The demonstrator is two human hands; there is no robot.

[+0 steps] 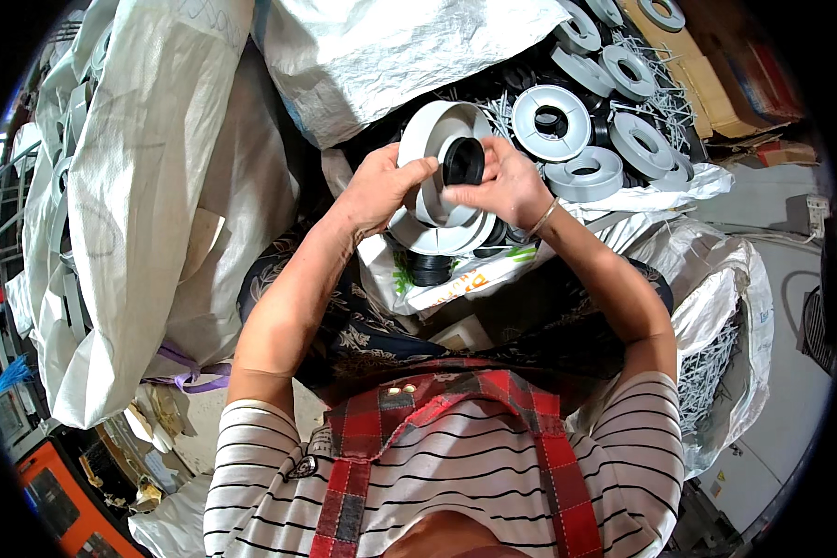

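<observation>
My left hand [379,189] grips the rim of a white plastic reel disc [434,126], held up on edge in front of me. My right hand [502,186] presses a black round hub [463,160] against the middle of that disc. Under both hands lies a stack of more white discs [437,237], and beside it a black ring [430,270] rests on a printed bag. Both hands touch the same reel assembly.
Several finished grey-white reels [586,172] lie in a heap at the upper right with thin white rods [665,98]. Large white woven sacks [149,186] stand at the left and top. Cardboard boxes [716,74] sit at the far right, more rods [707,372] in a sack below.
</observation>
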